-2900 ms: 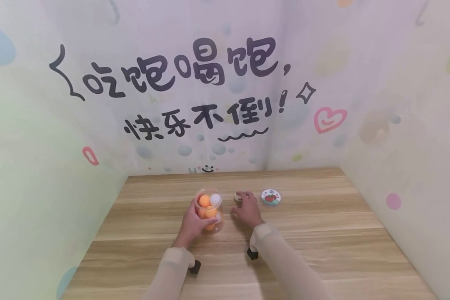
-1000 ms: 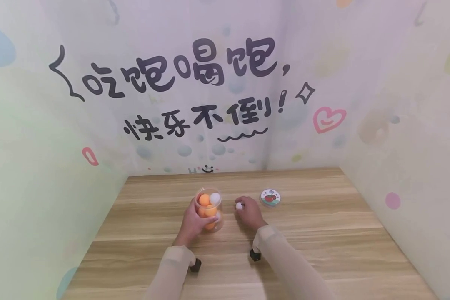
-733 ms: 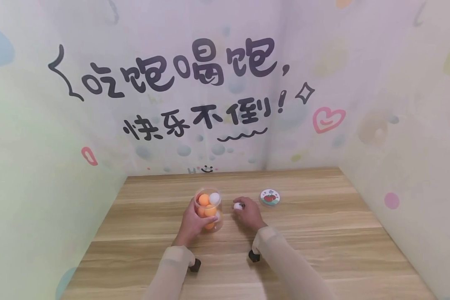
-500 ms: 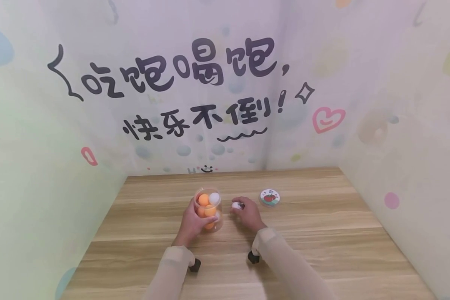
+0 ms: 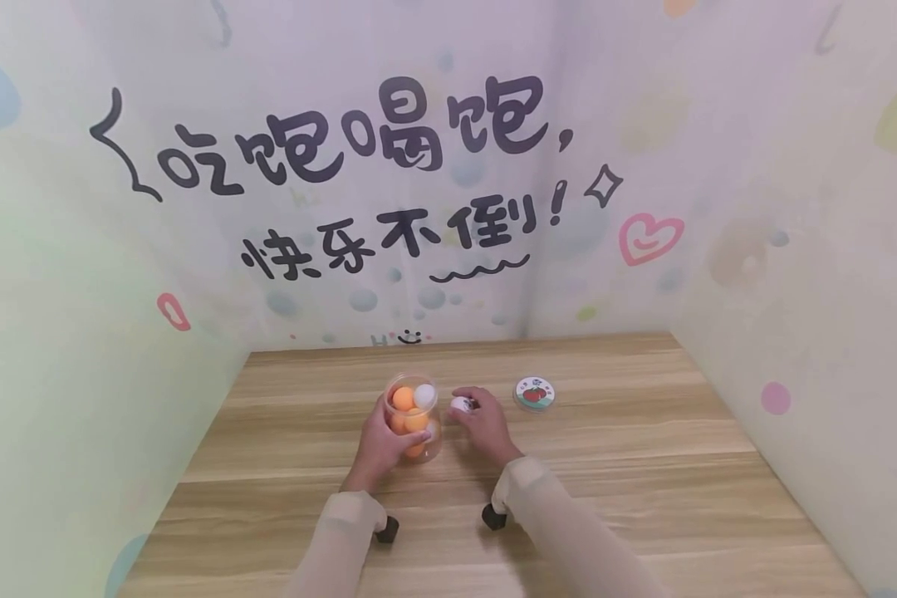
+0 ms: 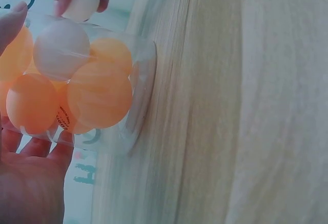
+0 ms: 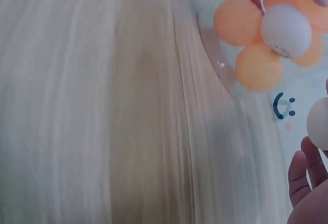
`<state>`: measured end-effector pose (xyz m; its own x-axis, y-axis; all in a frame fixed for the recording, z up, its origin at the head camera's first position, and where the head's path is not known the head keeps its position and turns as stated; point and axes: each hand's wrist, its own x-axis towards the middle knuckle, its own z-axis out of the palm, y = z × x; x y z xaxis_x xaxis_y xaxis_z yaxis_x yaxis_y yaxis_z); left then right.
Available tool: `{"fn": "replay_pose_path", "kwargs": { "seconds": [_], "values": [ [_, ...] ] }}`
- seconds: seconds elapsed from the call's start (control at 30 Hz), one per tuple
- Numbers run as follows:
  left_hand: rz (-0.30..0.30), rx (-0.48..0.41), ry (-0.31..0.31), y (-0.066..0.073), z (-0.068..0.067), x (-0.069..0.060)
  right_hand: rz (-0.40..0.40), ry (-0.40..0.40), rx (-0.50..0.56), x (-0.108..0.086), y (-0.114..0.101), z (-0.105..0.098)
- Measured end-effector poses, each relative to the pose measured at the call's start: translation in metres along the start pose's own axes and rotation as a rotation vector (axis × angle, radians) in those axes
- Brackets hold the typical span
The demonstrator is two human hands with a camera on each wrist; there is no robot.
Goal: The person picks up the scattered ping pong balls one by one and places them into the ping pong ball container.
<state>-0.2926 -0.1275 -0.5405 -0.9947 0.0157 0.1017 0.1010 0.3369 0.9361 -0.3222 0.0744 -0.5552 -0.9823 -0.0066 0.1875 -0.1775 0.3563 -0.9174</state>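
Note:
A clear plastic jar [image 5: 431,453] stands upright on the wooden table, filled with several orange balls and a few white ping-pong balls. My left hand [image 5: 379,444] grips it from the left side, thumb across the front. Just right of the jar, my right hand [image 5: 486,423] pinches a white ping-pong ball [image 5: 462,404] with dark print. In the left wrist view that held ball [image 6: 83,2] appears beyond the jar, apart from its wall. The right wrist view shows the ball [image 7: 320,124] at the edge, partly cut off, with the fingers under it.
A round lid [image 5: 535,394] with a red fruit picture lies on the table [image 5: 643,465] to the right of my right hand. Printed white walls [image 5: 478,316] close off the back and both sides.
My right hand first reached over the table, then took hold of a white ping-pong ball. It has since moved left and slightly up toward the jar. The left hand keeps its grip.

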Motion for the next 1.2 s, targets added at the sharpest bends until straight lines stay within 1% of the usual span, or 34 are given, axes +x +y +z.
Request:
{"fn": "replay_pose_path", "kwargs": {
  "seconds": [0.07, 0.2, 0.37, 0.57, 0.83, 1.0, 1.1, 1.2],
  "values": [
    [-0.004, 0.000, 0.003, 0.000, 0.000, 0.000, 0.016, 0.001, 0.005, -0.001, -0.002, 0.001],
    [-0.001, -0.006, 0.001, -0.001, 0.000, 0.000, 0.012, 0.008, 0.018, -0.004, -0.007, 0.002],
    [-0.003, -0.010, 0.000, 0.000, 0.000, 0.000, -0.030, 0.015, 0.037, -0.006, -0.008, 0.005],
    [-0.007, 0.016, 0.003, -0.001, 0.000, 0.001, -0.063, 0.028, 0.064, -0.010, -0.013, 0.005],
    [0.022, -0.016, -0.004, -0.005, 0.000, 0.001, -0.087, 0.085, 0.093, -0.015, -0.019, 0.009],
    [0.041, -0.030, 0.009, -0.007, -0.001, 0.001, -0.122, 0.092, 0.126, -0.019, -0.029, 0.009],
    [0.036, -0.035, 0.007, -0.007, -0.001, 0.001, -0.105, 0.096, 0.148, -0.022, -0.036, 0.009],
    [0.044, -0.040, 0.001, -0.007, 0.000, 0.002, -0.093, 0.112, 0.163, -0.024, -0.040, 0.010]
  ]
}}
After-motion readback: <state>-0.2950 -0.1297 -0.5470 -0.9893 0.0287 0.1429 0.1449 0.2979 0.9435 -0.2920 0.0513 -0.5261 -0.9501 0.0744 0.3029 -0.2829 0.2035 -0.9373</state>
